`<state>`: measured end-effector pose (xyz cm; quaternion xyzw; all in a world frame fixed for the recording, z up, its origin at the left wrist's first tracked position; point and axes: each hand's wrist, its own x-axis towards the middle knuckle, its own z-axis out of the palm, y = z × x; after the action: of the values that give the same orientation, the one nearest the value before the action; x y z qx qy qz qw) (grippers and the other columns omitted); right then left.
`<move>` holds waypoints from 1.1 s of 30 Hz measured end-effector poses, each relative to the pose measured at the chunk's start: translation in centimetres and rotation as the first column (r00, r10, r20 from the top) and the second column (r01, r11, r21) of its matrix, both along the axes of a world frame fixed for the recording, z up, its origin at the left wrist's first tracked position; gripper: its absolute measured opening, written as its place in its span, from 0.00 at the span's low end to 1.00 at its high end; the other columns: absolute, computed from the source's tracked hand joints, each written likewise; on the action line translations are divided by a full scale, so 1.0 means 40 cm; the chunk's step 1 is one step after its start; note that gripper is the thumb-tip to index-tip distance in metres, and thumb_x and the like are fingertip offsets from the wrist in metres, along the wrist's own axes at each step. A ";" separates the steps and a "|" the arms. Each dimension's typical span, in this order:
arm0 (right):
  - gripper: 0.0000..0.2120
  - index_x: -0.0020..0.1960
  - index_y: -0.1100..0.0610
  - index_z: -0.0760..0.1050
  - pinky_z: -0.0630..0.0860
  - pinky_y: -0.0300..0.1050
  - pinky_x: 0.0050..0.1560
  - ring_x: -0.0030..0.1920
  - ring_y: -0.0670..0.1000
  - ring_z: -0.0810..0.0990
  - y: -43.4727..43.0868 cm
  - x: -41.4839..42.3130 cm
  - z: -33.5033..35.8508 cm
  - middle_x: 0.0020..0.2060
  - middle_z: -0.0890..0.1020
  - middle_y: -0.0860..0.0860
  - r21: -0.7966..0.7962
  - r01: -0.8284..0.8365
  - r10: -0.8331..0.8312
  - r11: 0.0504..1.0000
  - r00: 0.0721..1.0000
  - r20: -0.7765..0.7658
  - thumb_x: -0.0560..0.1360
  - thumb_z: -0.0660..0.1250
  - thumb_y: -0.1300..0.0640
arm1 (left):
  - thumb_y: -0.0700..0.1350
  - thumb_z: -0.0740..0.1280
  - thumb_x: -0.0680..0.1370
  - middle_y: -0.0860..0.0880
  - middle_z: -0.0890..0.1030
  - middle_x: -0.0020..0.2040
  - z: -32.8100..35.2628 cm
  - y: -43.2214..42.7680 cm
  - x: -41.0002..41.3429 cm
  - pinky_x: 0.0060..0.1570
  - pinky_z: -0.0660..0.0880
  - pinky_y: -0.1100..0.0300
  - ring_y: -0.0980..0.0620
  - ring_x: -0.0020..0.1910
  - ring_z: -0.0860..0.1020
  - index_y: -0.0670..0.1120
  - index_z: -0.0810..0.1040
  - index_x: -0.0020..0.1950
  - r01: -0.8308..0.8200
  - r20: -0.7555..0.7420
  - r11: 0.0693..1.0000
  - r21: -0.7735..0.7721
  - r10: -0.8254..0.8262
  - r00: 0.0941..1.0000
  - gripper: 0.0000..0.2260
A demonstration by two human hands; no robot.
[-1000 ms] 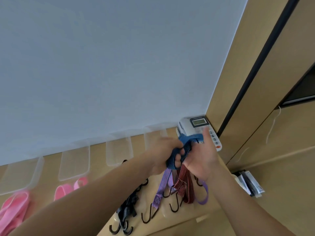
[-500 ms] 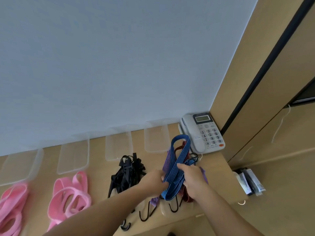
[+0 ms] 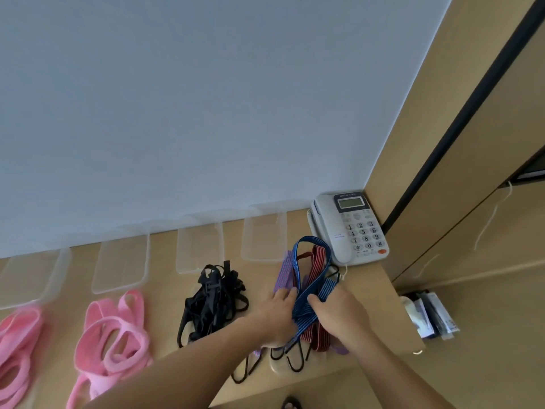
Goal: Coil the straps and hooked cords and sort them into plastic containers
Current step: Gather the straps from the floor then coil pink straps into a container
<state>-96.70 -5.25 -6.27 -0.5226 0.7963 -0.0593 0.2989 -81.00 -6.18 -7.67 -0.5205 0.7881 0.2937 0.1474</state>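
- R hand (image 3: 336,311) clenched round blue hooked cord (image 3: 302,308), thumb across it; cord's loop stands up beyond the knuckles.
- L hand (image 3: 275,312) lies against same cord, fingers on purple cord (image 3: 282,270); pinching or not: cannot tell.
- Red cord (image 3: 320,255) lies under the blue one; black hooks (image 3: 295,364) stick out on the near side of grip.
- Left of grip: black straps (image 3: 215,302), then pink straps (image 3: 112,335).
- Beyond grip: clear plastic container (image 3: 264,234), 3 more in a row to its left; desk phone (image 3: 348,228) just right of it.
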 end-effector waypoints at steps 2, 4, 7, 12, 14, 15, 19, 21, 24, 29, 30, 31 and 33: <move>0.27 0.63 0.56 0.70 0.75 0.48 0.49 0.54 0.54 0.77 -0.001 -0.002 0.002 0.56 0.76 0.52 -0.035 -0.047 0.043 0.998 0.994 -0.098 0.74 0.62 0.37 | 0.48 0.58 0.80 0.44 0.53 0.80 0.004 -0.009 -0.007 0.76 0.54 0.51 0.42 0.78 0.54 0.44 0.45 0.81 -0.045 -0.077 0.995 0.084 0.051 0.996 0.33; 0.29 0.66 0.55 0.68 0.75 0.49 0.53 0.59 0.54 0.73 0.000 -0.001 0.006 0.60 0.73 0.52 -0.098 -0.110 0.090 0.989 0.978 -0.191 0.74 0.62 0.36 | 0.49 0.58 0.80 0.45 0.54 0.80 0.009 -0.013 -0.012 0.76 0.56 0.50 0.42 0.77 0.56 0.46 0.48 0.81 -0.070 -0.120 0.994 0.088 0.080 0.989 0.32; 0.32 0.72 0.54 0.63 0.73 0.51 0.61 0.67 0.54 0.68 -0.004 0.009 0.017 0.68 0.69 0.51 -0.165 -0.204 0.162 0.965 0.958 -0.237 0.75 0.62 0.37 | 0.50 0.58 0.80 0.44 0.61 0.77 0.024 -0.015 -0.012 0.74 0.60 0.49 0.42 0.75 0.61 0.45 0.54 0.80 -0.127 -0.155 0.991 0.039 0.132 0.979 0.29; 0.30 0.73 0.55 0.64 0.63 0.50 0.71 0.73 0.54 0.62 -0.030 0.070 0.052 0.72 0.67 0.51 -0.283 -0.450 0.376 0.847 0.884 -0.279 0.77 0.61 0.40 | 0.48 0.57 0.81 0.46 0.66 0.75 0.097 -0.032 0.081 0.71 0.62 0.50 0.45 0.73 0.63 0.46 0.59 0.78 -0.324 -0.258 0.934 -0.154 0.278 0.925 0.25; 0.30 0.74 0.56 0.62 0.62 0.50 0.71 0.73 0.53 0.61 -0.038 0.117 0.074 0.72 0.66 0.51 -0.289 -0.519 0.449 0.804 0.850 -0.276 0.78 0.60 0.41 | 0.46 0.59 0.80 0.47 0.64 0.76 0.134 -0.033 0.156 0.72 0.60 0.52 0.46 0.75 0.62 0.45 0.61 0.78 -0.391 -0.285 0.887 -0.247 0.319 0.904 0.25; 0.30 0.75 0.56 0.62 0.63 0.51 0.71 0.73 0.54 0.61 -0.041 0.144 0.086 0.72 0.66 0.51 -0.293 -0.545 0.479 0.786 0.835 -0.270 0.78 0.59 0.41 | 0.46 0.60 0.80 0.47 0.65 0.76 0.150 -0.031 0.198 0.72 0.60 0.53 0.47 0.74 0.62 0.46 0.63 0.77 -0.430 -0.297 0.856 -0.287 0.348 0.890 0.25; 0.29 0.75 0.55 0.62 0.62 0.52 0.72 0.73 0.54 0.61 -0.044 0.275 0.144 0.73 0.66 0.52 -0.315 -0.622 0.581 0.717 0.783 -0.222 0.78 0.59 0.43 | 0.47 0.60 0.80 0.48 0.64 0.76 0.204 0.021 0.387 0.73 0.59 0.50 0.47 0.75 0.60 0.46 0.62 0.77 -0.555 -0.299 0.763 -0.331 0.474 0.829 0.25; 0.30 0.75 0.55 0.62 0.62 0.52 0.72 0.74 0.54 0.60 -0.037 0.358 0.173 0.73 0.65 0.52 -0.314 -0.663 0.620 0.680 0.748 -0.237 0.78 0.60 0.42 | 0.48 0.60 0.80 0.48 0.64 0.76 0.221 0.070 0.487 0.73 0.61 0.48 0.47 0.75 0.60 0.47 0.62 0.77 -0.611 -0.291 0.716 -0.339 0.538 0.792 0.25; 0.28 0.73 0.56 0.64 0.65 0.53 0.70 0.73 0.55 0.60 -0.002 0.505 0.207 0.72 0.66 0.52 -0.330 -0.706 0.655 0.627 0.707 -0.267 0.78 0.61 0.43 | 0.49 0.61 0.79 0.48 0.63 0.77 0.232 0.172 0.635 0.73 0.61 0.50 0.46 0.75 0.60 0.47 0.62 0.78 -0.675 -0.299 0.657 -0.336 0.605 0.738 0.26; 0.27 0.73 0.55 0.64 0.65 0.51 0.69 0.73 0.55 0.61 0.123 0.808 0.221 0.72 0.66 0.53 -0.353 -0.771 0.747 0.530 0.622 -0.236 0.79 0.61 0.43 | 0.50 0.62 0.79 0.48 0.63 0.77 0.222 0.389 0.905 0.74 0.58 0.48 0.45 0.76 0.59 0.49 0.61 0.78 -0.769 -0.307 0.553 -0.321 0.707 0.637 0.28; 0.26 0.72 0.55 0.65 0.65 0.51 0.69 0.73 0.54 0.62 0.154 0.868 0.217 0.71 0.67 0.52 -0.351 -0.787 0.771 0.508 0.597 -0.222 0.78 0.61 0.43 | 0.50 0.63 0.78 0.48 0.63 0.77 0.220 0.428 0.956 0.74 0.58 0.47 0.45 0.76 0.60 0.49 0.61 0.78 -0.788 -0.307 0.528 -0.317 0.729 0.612 0.28; 0.25 0.71 0.54 0.67 0.66 0.50 0.69 0.72 0.54 0.63 0.185 0.926 0.211 0.70 0.68 0.51 -0.346 -0.804 0.795 0.484 0.569 -0.209 0.78 0.62 0.44 | 0.49 0.63 0.78 0.49 0.64 0.77 0.218 0.464 1.005 0.73 0.60 0.48 0.45 0.75 0.61 0.49 0.62 0.77 -0.807 -0.316 0.500 -0.316 0.746 0.586 0.28; 0.21 0.66 0.53 0.70 0.66 0.49 0.67 0.70 0.53 0.65 0.240 1.026 0.196 0.67 0.71 0.50 -0.327 -0.830 0.825 0.451 0.528 -0.202 0.77 0.62 0.44 | 0.47 0.64 0.78 0.48 0.67 0.74 0.211 0.528 1.093 0.71 0.61 0.53 0.46 0.72 0.64 0.48 0.65 0.75 -0.845 -0.360 0.446 -0.296 0.767 0.531 0.25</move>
<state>-55.64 4.34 1.58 -0.8910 0.4147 -0.0578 0.1758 -37.30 14.93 0.76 -0.8233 0.4970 0.1873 -0.2002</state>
